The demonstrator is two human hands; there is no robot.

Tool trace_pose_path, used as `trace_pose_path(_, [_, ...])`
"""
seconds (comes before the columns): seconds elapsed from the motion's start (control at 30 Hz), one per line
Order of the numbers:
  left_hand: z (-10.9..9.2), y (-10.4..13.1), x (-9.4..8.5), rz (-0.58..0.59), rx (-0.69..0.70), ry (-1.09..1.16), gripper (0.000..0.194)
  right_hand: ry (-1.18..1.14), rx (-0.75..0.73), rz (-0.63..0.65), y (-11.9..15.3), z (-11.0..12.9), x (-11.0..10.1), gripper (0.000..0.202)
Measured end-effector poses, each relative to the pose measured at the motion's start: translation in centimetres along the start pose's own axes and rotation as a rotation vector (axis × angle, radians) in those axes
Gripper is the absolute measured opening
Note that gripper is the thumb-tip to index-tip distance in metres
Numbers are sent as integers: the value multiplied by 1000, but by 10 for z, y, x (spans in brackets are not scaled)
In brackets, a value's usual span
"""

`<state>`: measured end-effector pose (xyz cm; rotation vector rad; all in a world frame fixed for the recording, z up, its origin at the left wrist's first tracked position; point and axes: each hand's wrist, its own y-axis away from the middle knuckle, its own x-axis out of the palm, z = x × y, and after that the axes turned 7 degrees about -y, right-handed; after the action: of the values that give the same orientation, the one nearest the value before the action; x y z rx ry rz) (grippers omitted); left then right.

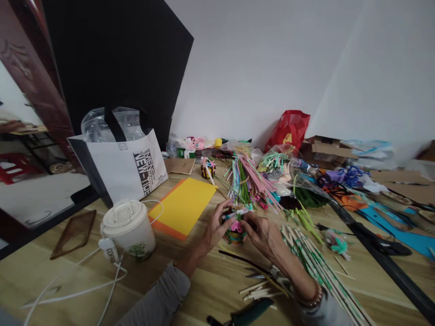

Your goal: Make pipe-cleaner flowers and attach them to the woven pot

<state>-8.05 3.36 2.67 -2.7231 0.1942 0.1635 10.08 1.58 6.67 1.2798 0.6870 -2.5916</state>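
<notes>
A small round basket (234,236) in several colours, with pink and teal pieces on its top, stands on the wooden table between my hands. My left hand (217,226) is curled round its left side, fingers against the rim. On the right, my right hand (263,233) has its fingertips pressed together at the top edge by a pink flower-like piece (236,226). What those fingertips pinch is too small to tell. Farther back, a similar small basket (208,168) stands beside the yellow sheet (185,206).
A white lidded pot (131,231) with a cable and a white shopping bag (129,167) stand left. Pipe cleaners (251,181) lie behind my hands. Green-white sticks (316,262) lie right; dark-handled pliers (249,313) and short sticks (260,291) lie in front.
</notes>
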Motion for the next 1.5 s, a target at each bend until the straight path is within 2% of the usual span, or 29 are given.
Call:
trace_pose_path(0.17, [-9, -1, -5, -86, -44, 46, 49, -49, -13, -32, 0, 2, -9, 19])
trace_pose_path(0.3, [-7, -2, -7, -185, -84, 52, 46, -169, -146, -39, 1, 8, -9, 18])
trace_pose_path(0.4, [-5, -3, -8, -223, -99, 33, 43, -154, -225, -15, 1, 10, -5, 20])
trace_pose_path(0.53, [-2, -2, -10, -244, -100, 25, 43, -177, -194, -39, 0, 5, -9, 20])
trace_pose_path(0.67, [1, 1, -12, -210, -103, 53, 49, -180, -122, -146, -3, -13, -21, 24])
trace_pose_path(0.73, [4, 3, -13, -133, -68, 43, 56, -176, -63, -182, -4, -29, -22, 25])
trace_pose_path(0.83, [9, 6, -12, 10, -12, -9, 80, -147, -2, -244, -6, -59, -16, 25])
trace_pose_path(0.93, [15, 8, -9, 91, 36, -137, 109, -134, 41, -192, -7, -82, -5, 24])
trace_pose_path(1.03, [22, 9, -9, 111, 58, -253, 122, -134, 83, -20, -6, -90, 5, 22])
trace_pose_path(1.1, [26, 9, -9, 108, 55, -272, 122, -145, 92, 69, -5, -87, 11, 22])
trace_pose_path(1.23, [27, 9, -13, 109, 35, -240, 110, -127, 117, 170, -2, -75, 19, 19])
trace_pose_path(1.33, [25, 9, -14, 101, 20, -231, 107, -108, 127, 201, 0, -68, 24, 16])
trace_pose_path(1.5, [29, 6, -17, 80, -10, -216, 103, -111, 52, 222, 0, -65, 27, 17])
